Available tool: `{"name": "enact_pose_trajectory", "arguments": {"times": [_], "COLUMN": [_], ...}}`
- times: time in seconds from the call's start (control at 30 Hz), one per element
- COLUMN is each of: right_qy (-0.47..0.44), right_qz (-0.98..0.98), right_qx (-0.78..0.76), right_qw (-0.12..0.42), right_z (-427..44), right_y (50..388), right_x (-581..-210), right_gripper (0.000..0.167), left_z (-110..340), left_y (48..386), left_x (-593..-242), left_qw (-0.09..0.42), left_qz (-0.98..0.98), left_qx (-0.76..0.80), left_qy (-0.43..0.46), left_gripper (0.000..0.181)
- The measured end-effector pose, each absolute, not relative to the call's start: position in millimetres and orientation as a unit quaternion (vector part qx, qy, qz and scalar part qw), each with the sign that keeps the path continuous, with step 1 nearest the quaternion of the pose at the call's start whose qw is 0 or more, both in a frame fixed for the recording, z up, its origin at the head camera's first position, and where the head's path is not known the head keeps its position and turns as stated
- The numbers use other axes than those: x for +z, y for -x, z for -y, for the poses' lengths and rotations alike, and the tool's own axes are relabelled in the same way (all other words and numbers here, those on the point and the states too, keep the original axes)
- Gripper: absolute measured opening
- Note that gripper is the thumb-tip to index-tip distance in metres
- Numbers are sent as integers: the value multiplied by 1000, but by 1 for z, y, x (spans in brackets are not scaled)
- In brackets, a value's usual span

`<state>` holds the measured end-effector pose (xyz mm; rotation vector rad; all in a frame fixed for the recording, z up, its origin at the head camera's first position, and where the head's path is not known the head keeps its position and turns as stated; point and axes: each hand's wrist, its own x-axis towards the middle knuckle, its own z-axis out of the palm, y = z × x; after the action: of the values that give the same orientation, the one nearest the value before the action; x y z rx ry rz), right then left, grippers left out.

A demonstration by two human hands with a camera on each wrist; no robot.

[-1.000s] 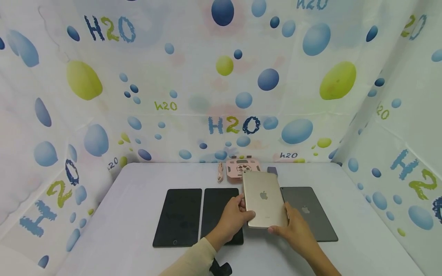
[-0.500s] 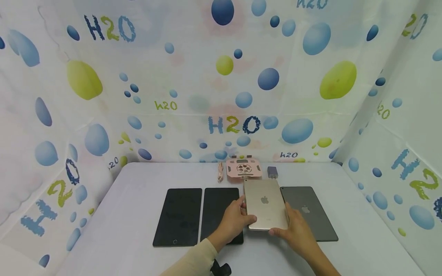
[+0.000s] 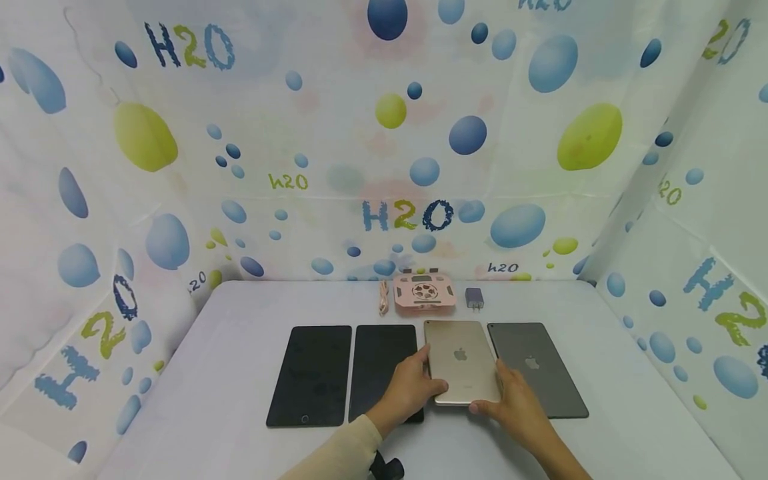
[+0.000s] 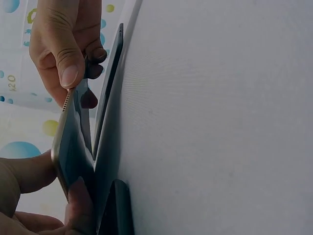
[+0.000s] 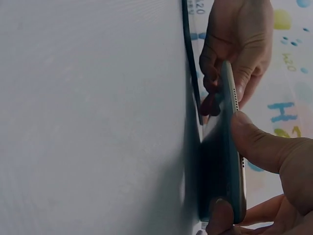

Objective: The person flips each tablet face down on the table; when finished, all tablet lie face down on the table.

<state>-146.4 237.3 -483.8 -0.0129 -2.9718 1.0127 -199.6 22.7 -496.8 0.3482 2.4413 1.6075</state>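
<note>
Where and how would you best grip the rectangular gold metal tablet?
Probably by the long sides of the gold tablet, near its closer end: left hand from its left, right hand from its right, thumbs above and fingers beneath. It is thin and flat, and that closer end is raised off the white table, leaving room for fingertips underneath.

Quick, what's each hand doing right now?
Left hand: holding the gold tablet by its left edge.
Right hand: holding the same tablet at its lower right corner.
</note>
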Motion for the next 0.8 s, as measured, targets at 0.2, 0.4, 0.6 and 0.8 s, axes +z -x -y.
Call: {"name": "enact_pose_trajectory", "arguments": {"times": [0.2,0.4,0.6,0.8], "right_qy": [16,17,11,5], "right_qz": [955,965,971,975], "right_qx": [296,262,239,222], "right_qw": [-11,-6,5,16], "right_z": [-239,-238,-240,-240], "right_y": [147,145,142,141], "right_x": [-486,-489,-494,-495], "right_gripper": [115,114,111,105], "left_z": [-25,-25,-25,-27], "left_y": [199,195,191,190], "left_x": [-494,-495,-498,-494], "left_qw": [96,103,110,102], "left_qz": [-843,-845,-850,-864], "left_qx": [513,505,494,469], "left_qy": [-130,-140,-147,-153], "left_gripper": [99,108,107,102]}}
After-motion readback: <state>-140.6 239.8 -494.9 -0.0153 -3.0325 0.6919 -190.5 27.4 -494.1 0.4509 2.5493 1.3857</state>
